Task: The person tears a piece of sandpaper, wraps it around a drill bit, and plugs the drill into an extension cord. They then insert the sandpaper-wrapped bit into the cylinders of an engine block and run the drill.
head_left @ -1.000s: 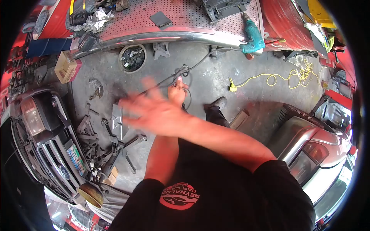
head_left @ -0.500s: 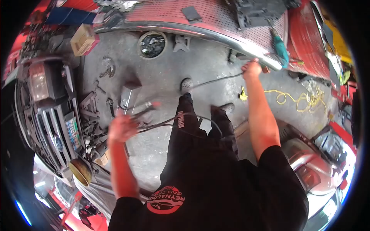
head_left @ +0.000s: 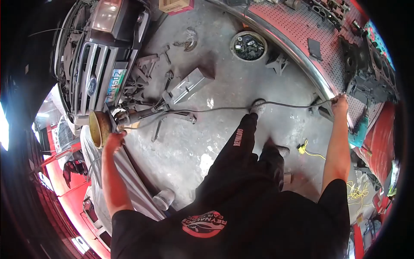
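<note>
A long dark cable (head_left: 215, 109) stretches across the floor area between my two hands, sagging slightly as it passes in front of my left shoe. Its left end reaches my left hand (head_left: 114, 141), whose fingers are closed around it beside a round yellowish-brown pan-like part (head_left: 100, 129). Far to the right, my right hand (head_left: 340, 105) grips the cable close to the chrome edge (head_left: 317, 77) of the perforated red bench. Just beyond that hand lies a teal power tool (head_left: 359, 134).
A Ford front end (head_left: 92, 82) stands at left, with a metal jack (head_left: 187, 86) and several tools on the floor. A round tub of parts (head_left: 249, 46) sits by the bench. Engine parts (head_left: 373, 69) rest on top. A yellow cord (head_left: 312, 153) lies at right.
My hands have moved farther apart, and the slack, looped cable is now drawn out in a long line. The view has turned, bringing the Ford and jack closer to the middle.
</note>
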`<move>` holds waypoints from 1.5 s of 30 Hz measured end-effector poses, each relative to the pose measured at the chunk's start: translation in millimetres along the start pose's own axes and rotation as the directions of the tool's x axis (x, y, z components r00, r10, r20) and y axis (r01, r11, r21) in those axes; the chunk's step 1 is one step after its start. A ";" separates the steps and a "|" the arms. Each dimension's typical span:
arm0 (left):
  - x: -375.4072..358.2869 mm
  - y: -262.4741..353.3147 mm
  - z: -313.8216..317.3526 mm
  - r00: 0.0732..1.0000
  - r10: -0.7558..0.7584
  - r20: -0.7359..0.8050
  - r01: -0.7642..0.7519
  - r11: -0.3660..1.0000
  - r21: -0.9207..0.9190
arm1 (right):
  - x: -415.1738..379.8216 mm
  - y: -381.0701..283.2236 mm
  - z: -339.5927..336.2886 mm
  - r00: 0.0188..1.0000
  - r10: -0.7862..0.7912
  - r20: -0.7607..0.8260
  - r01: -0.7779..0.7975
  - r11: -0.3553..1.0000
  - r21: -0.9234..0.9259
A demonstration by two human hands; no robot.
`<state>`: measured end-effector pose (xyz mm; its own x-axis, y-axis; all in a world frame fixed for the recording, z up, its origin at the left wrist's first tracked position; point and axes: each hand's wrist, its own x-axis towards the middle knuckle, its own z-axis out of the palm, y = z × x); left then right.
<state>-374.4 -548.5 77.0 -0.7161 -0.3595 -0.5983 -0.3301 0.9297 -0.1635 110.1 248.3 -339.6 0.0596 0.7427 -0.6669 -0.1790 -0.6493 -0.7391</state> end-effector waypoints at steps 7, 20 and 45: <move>75.0 22.0 145.9 0.686 0.558 0.468 -0.724 0.588 0.360 | -7.4 -34.5 -9.5 0.935 0.213 0.284 -0.140 0.957 -0.256; -105.8 179.2 243.2 0.338 0.485 0.806 -0.683 0.716 -0.145 | -318.2 168.6 69.9 0.528 0.783 0.330 -0.317 0.542 -0.778; -221.3 119.1 204.0 0.458 0.840 0.292 -0.704 0.543 -0.457 | -294.4 -163.2 83.1 0.400 -0.048 0.915 -0.370 0.905 0.210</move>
<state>-129.8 -341.8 29.9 -0.4257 0.6395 -0.6401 0.0438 0.7212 0.6913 40.2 149.2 -14.8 -0.8663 0.4781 -0.1447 -0.3900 -0.8283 -0.4023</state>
